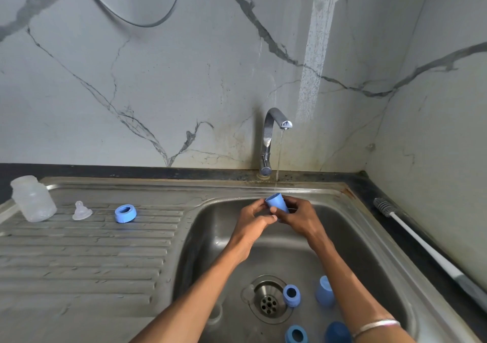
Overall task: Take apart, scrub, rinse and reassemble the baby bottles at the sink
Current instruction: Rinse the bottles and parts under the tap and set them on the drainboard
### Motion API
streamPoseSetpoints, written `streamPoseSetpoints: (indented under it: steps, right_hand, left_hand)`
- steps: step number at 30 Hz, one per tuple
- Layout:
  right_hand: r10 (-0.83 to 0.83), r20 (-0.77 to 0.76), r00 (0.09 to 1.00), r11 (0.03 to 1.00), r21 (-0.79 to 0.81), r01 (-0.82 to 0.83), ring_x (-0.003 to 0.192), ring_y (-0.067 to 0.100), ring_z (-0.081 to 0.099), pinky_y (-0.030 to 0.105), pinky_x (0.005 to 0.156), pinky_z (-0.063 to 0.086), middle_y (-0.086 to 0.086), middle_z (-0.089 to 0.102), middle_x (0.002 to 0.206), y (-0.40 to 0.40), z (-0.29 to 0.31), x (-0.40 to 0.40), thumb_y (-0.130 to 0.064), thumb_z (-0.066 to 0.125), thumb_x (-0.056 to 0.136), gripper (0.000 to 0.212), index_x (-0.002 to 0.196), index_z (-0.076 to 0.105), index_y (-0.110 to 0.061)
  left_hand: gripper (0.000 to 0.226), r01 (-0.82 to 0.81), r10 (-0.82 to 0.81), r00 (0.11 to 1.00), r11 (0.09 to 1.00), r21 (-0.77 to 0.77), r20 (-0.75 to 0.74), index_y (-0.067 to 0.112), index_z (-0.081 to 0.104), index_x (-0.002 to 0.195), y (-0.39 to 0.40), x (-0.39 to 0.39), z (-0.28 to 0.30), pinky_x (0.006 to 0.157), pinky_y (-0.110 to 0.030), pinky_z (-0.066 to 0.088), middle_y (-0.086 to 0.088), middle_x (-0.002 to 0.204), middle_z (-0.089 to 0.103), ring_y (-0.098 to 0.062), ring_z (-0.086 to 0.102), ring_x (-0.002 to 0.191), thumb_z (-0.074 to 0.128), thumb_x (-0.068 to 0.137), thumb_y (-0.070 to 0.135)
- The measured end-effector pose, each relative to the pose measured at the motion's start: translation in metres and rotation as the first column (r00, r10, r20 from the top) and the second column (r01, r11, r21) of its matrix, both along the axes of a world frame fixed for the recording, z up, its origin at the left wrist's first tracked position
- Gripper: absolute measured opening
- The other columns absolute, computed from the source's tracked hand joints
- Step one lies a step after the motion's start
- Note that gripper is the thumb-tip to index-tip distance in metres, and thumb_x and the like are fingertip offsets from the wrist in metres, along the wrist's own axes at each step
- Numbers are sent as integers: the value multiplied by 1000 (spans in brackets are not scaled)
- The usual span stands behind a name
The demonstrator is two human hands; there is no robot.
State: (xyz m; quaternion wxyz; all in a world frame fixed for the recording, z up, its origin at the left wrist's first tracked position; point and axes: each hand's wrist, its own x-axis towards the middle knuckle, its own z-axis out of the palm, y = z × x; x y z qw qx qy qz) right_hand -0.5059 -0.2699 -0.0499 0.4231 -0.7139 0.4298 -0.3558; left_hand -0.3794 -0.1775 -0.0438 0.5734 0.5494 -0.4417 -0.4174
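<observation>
A: What's nearest you?

B: In the basin (369, 237), by the drain (268, 302), two collars (291, 295) and two caps (325, 291) lie loose — you probably haven't rinsed those yet.

A: And your hands?

B: Your left hand (251, 220) and right hand (296, 217) both curl round a blue cap (276, 203), held under the thin stream from the tap (271, 137).

A: What looks done?

B: On the drainboard (79, 250) a bottle (33, 199), teat (81, 210) and collar (125, 213) stand apart, unassembled. The brush (421, 240) lies on the right counter. Nothing's rejoined; you seem about midway.
</observation>
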Motion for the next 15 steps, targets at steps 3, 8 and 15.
streamPoseSetpoints:
  steps: [3,8,15]
  right_hand:
    - [12,65,998,999,50,-16,103,20,70,38,88,59,8,73,113,2,2,1,-18,66,95,32,126,67,-13]
    - [-7,13,1000,999,54,6,106,24,68,39,90,58,11,70,116,0,1,0,-4,73,87,40,126,64,-8]
    - [-72,8,997,997,-21,72,105,15,65,32,93,53,0,71,110,3,5,-1,-8,83,75,47,119,68,-16]
  left_hand:
    - [49,-4,4,1000,1000,-7,-11,24,69,119,0,1,0,108,-40,47,5,111,75,-13,67,111,65,71,14]
    - [53,35,-35,999,999,-2,-1,29,65,124,-1,2,-2,109,-41,46,6,114,74,-15,66,114,64,74,9]
    - [51,77,-76,997,997,27,-29,32,66,123,-2,-1,-5,101,-36,53,11,120,70,-15,62,120,62,83,-1]
